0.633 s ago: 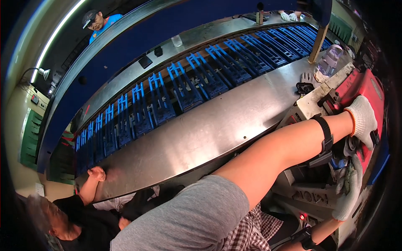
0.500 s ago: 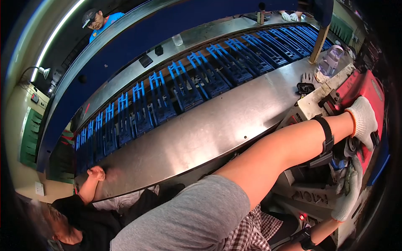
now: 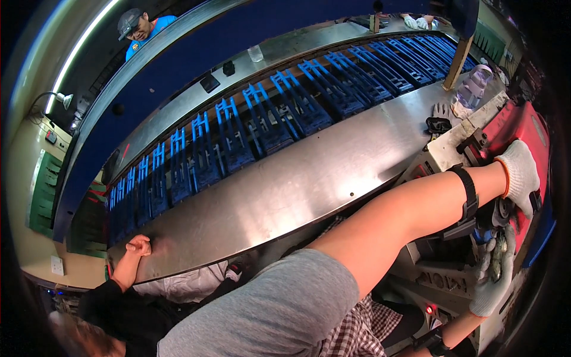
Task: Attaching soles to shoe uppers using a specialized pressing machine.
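My left hand [image 3: 519, 175], in a white knitted glove, rests against the side of a red machine cover [image 3: 505, 128]. Its fingers curl downward beside a small black part [image 3: 536, 201]; what they grip is hidden. Lower down, my right hand [image 3: 498, 276], also gloved, points its fingers up beneath the machine's dark round fitting [image 3: 502, 208]. Something shiny and greyish [image 3: 498, 256] shows between those fingers, too unclear to name. Black straps cross both my forearms. A blue part [image 3: 483, 235] sits just above the right fingertips.
A long steel table [image 3: 285, 172] carries a row of blue forked frames [image 3: 267, 119]. A clear bottle [image 3: 474, 86] and dark glove [image 3: 439, 122] lie near a wooden post [image 3: 458, 62]. One person sits at lower left, a hand [image 3: 138, 245] on the table; others stand across.
The view has shifted slightly. My right hand has turned a little, showing the shiny piece more clearly. At lower left, the seated person's head has moved lower. My left hand stays on the machine.
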{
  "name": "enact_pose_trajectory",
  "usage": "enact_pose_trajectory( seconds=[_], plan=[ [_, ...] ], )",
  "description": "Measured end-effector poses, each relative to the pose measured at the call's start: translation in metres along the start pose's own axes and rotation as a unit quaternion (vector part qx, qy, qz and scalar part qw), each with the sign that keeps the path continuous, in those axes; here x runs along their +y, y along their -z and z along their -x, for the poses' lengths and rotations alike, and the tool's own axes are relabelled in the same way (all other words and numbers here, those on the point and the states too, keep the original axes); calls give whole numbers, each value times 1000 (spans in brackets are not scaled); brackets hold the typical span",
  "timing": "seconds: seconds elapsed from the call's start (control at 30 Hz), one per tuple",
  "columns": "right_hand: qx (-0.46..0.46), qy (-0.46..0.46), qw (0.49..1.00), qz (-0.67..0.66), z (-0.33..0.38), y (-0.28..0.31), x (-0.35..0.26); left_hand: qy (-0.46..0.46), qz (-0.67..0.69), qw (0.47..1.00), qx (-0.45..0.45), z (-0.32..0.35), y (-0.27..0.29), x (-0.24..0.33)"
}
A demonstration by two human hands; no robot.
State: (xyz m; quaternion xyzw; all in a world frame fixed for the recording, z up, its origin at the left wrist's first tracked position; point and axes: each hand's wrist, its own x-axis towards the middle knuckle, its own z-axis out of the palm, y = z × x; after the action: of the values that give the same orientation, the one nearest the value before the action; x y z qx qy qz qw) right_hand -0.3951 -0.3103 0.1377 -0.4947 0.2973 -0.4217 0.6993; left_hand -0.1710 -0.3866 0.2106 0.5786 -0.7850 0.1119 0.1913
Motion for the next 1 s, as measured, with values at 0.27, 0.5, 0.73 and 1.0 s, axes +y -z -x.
enact_pose_trajectory(
  seconds=[0.27,0.5,0.73,1.0],
  plan=[
    [-2,-14,997,-79,-1,16,7,-9,6,1000,-5,2,7,1],
    [95,3,992,-84,12,-31,5,1,6,1000,-16,5,9,2],
    [119,-8,992,-45,13,-22,9,-41,53,997,30,17,23,-3],
    [1,-48,993,-109,12,-30,-10,-33,55,998,6,10,35,-3]
  ],
)
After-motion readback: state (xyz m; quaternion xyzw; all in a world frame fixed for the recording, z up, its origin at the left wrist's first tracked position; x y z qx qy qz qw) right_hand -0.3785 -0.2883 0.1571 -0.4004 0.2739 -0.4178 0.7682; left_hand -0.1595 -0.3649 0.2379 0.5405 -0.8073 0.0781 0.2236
